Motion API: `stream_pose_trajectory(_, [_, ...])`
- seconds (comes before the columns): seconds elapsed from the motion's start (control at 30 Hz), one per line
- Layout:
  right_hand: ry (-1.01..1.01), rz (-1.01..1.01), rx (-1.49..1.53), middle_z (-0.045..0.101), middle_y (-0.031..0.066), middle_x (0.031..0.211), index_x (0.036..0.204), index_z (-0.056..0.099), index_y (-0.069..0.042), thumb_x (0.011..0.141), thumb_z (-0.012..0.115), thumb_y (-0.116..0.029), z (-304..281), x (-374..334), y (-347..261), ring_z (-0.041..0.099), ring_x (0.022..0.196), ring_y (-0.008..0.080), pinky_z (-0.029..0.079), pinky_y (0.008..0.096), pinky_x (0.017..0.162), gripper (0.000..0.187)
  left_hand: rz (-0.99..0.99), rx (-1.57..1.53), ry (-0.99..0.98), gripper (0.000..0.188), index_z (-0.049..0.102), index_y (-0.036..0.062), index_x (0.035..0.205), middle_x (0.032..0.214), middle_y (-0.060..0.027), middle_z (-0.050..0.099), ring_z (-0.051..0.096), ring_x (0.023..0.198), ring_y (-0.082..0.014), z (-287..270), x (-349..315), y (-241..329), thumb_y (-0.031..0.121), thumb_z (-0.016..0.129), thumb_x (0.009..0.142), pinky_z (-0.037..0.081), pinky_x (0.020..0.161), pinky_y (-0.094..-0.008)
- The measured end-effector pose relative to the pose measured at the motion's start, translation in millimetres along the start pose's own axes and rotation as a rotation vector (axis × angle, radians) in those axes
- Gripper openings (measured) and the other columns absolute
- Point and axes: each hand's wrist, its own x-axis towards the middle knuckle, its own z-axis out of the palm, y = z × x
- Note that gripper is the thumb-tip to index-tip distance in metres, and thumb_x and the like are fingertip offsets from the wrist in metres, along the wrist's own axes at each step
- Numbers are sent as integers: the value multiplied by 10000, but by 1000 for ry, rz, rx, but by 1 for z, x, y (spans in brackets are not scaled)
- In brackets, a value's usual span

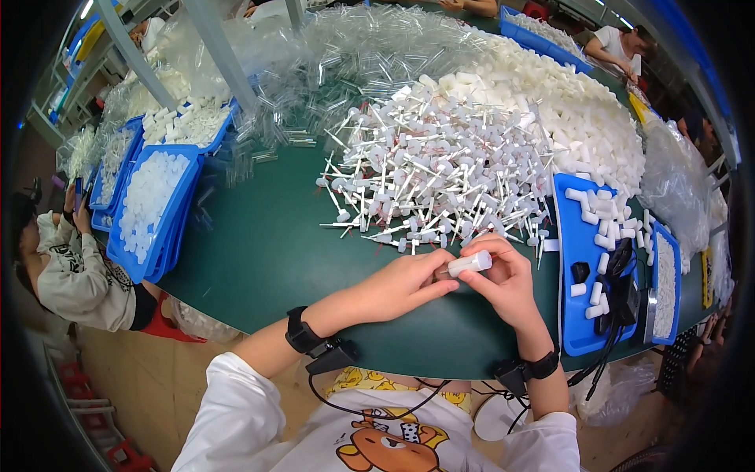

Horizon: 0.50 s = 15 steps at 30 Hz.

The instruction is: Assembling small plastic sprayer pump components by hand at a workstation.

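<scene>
Green tabletop [267, 252] spreads beneath one large heap of white capped sticks [440, 173], too many to count, with a mound of white caps [566, 110] behind it and clear tubes [354, 63] beyond. Two blue trays [169, 220] of white pieces sit at the left; one blue tray [574, 236] lies at the right. Both hands meet near the table's front edge: the right hand [507, 287] pinches one small white tube [470, 263] between thumb and fingertips, while the left hand [405, 285] has its fingers curled, tips touching that tube's end.
</scene>
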Motion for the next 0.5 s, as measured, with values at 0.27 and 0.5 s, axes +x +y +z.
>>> stream_pose_trajectory(0.27, [-37,53,-29,562,86,981,967,579,28,745,669,53,5,-5,-2,546,907,148,452,277,812,241,57,152,60,221,442,14,971,840,-168,549,562,773,-345,12,-5,-7,216,505,909,429,649,-400])
stream_pose_trajectory(0.5, [30,181,169,545,77,982,975,581,20,743,672,53,12,-6,5,529,911,143,433,271,815,251,51,140,93,208,415,0,919,828,-174,532,550,728,-343,14,-8,-8,188,503,908,416,625,-398])
